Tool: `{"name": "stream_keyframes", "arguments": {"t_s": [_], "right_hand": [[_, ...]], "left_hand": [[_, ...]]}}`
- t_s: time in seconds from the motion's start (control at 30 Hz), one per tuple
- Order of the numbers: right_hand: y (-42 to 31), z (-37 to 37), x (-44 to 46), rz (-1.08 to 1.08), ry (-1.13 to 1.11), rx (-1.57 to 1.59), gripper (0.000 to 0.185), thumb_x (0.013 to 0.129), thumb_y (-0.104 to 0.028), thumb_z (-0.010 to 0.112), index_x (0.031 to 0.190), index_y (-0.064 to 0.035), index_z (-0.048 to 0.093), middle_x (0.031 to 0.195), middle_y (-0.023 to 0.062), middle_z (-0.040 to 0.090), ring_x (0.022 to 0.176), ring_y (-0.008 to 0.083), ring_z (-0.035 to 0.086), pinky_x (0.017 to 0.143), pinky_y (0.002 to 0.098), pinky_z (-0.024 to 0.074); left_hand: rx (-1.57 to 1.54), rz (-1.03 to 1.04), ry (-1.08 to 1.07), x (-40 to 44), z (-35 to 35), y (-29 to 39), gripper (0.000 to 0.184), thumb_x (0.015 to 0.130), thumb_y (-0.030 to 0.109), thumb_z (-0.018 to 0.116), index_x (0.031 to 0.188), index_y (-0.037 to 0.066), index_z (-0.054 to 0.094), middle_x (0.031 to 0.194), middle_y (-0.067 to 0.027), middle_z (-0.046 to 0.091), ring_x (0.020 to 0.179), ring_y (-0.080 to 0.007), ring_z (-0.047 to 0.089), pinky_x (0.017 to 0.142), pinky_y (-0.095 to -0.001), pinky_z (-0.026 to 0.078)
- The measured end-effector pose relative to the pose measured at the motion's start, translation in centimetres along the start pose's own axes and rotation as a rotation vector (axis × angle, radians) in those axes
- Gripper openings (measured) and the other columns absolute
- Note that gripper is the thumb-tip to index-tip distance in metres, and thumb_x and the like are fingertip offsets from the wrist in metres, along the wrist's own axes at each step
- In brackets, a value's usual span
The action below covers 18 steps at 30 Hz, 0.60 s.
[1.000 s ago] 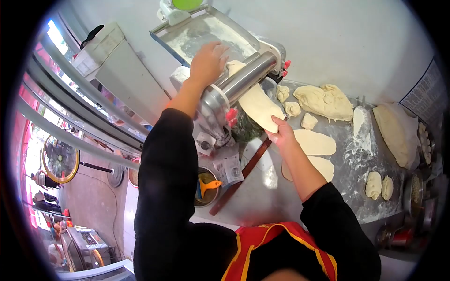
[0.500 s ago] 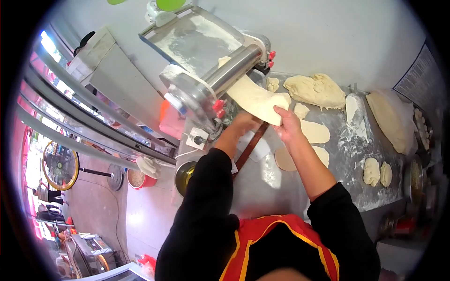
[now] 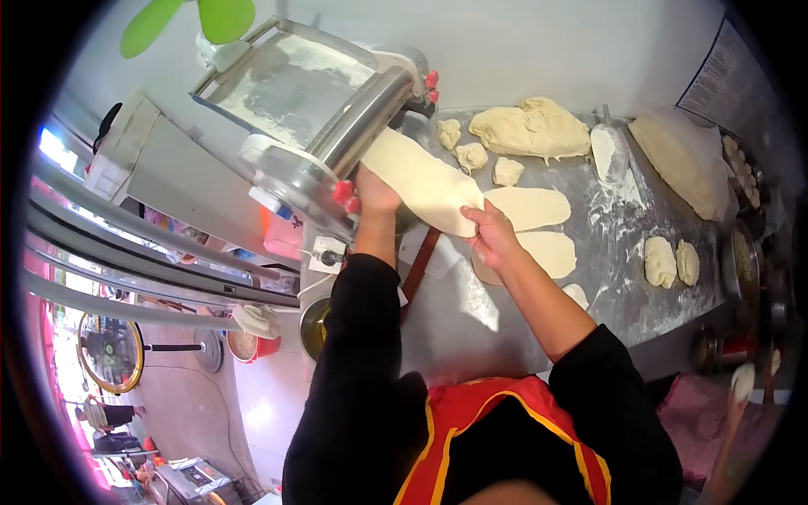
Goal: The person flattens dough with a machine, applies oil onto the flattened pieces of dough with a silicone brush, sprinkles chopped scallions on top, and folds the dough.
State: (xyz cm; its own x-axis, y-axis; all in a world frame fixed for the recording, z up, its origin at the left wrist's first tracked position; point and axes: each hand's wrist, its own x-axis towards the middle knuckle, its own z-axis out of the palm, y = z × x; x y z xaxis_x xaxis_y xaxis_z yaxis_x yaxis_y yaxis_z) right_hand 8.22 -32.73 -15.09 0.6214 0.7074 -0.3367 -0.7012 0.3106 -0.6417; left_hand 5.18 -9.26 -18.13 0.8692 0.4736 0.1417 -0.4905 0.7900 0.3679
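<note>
A long flat dough sheet [image 3: 421,181] hangs out of the steel roller [image 3: 364,120] of a dough sheeter [image 3: 290,160]. My right hand [image 3: 492,236] is closed on its free end, thumb on top. Close to the roller, my left hand [image 3: 377,192] is under the sheet's near edge, its fingers hidden by the dough. To the right of the sheet, flat dough pieces [image 3: 539,206] lie on the steel table [image 3: 454,337]. Small dough lumps [image 3: 507,172] and a large dough mass [image 3: 534,130] sit behind them.
Two dough rolls [image 3: 661,263] lie on the floured right side, near a floured scraper-like tool [image 3: 608,153] and a covered dough mass [image 3: 682,164]. A metal bowl [image 3: 315,328] stands by my left sleeve. A plugged socket [image 3: 326,255] is beside the sheeter. Green blades [image 3: 225,18] hang above.
The dough has come through the roller; its tail no longer shows on the feed side. My left hand has moved up to the roller, under the sheet. The whole view has shifted.
</note>
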Motion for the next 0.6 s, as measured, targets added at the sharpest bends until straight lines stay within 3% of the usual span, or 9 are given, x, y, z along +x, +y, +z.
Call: {"name": "stream_keyframes", "arguments": {"t_s": [0.3, 0.33, 0.37, 0.47, 0.6], "right_hand": [[1.6, -2.3, -1.4, 0.013, -0.03, 0.029, 0.043, 0.086, 0.001, 0.048, 0.129, 0.0005, 0.041, 0.122, 0.0149, 0.052, 0.109, 0.0261, 0.054, 0.094, 0.0376, 0.0445], [1.9, -2.9, -1.6, -0.01, -0.053, 0.056, 0.043, 0.085, 0.0, 0.048, 0.128, 0.0004, 0.042, 0.121, 0.0146, 0.052, 0.108, 0.0264, 0.054, 0.093, 0.0371, 0.0443], [2.0, -3.8, -1.9, 0.001, -0.051, 0.055, 0.044, 0.085, 0.0, 0.048, 0.129, -0.0005, 0.042, 0.121, 0.0141, 0.052, 0.108, 0.0261, 0.054, 0.093, 0.0373, 0.0441], [1.6, -6.2, -3.0, 0.05, -0.044, 0.043, 0.045, 0.084, -0.001, 0.05, 0.129, -0.0031, 0.044, 0.12, 0.0129, 0.054, 0.108, 0.0248, 0.054, 0.093, 0.0378, 0.0441], [-1.7, -10.5, -5.3, 0.167, -0.002, -0.139, 0.046, 0.083, -0.001, 0.053, 0.128, -0.005, 0.047, 0.115, 0.0114, 0.057, 0.104, 0.0232, 0.057, 0.089, 0.0368, 0.0469]], "left_hand": [[-0.016, -0.092, -0.035, -0.5, 0.8, 0.7, 0.042, 0.095, 0.033, 0.035, 0.122, 0.005, 0.05, 0.122, -0.0107, 0.055, 0.113, -0.029, 0.051, 0.097, -0.0436, 0.04], [0.041, -0.085, -0.029, -0.8, 1.2, 0.5, 0.043, 0.095, 0.037, 0.036, 0.122, 0.007, 0.052, 0.121, -0.0091, 0.056, 0.114, -0.0291, 0.051, 0.098, -0.0439, 0.039], [0.096, -0.072, 0.118, -1.4, 1.6, 0.1, 0.047, 0.095, 0.044, 0.036, 0.123, 0.01, 0.052, 0.122, -0.0076, 0.056, 0.114, -0.0294, 0.05, 0.099, -0.045, 0.038], [0.06, -0.127, 0.055, -4.4, 2.9, -1.2, 0.057, 0.093, 0.052, 0.035, 0.13, 0.009, 0.046, 0.13, -0.0091, 0.051, 0.119, -0.0313, 0.047, 0.102, -0.0472, 0.034], [0.095, -0.177, 0.239, -9.1, 2.8, -5.2, 0.055, 0.095, 0.045, 0.038, 0.13, 0.003, 0.043, 0.133, -0.0134, 0.047, 0.122, -0.0323, 0.044, 0.104, -0.0487, 0.032]]}}
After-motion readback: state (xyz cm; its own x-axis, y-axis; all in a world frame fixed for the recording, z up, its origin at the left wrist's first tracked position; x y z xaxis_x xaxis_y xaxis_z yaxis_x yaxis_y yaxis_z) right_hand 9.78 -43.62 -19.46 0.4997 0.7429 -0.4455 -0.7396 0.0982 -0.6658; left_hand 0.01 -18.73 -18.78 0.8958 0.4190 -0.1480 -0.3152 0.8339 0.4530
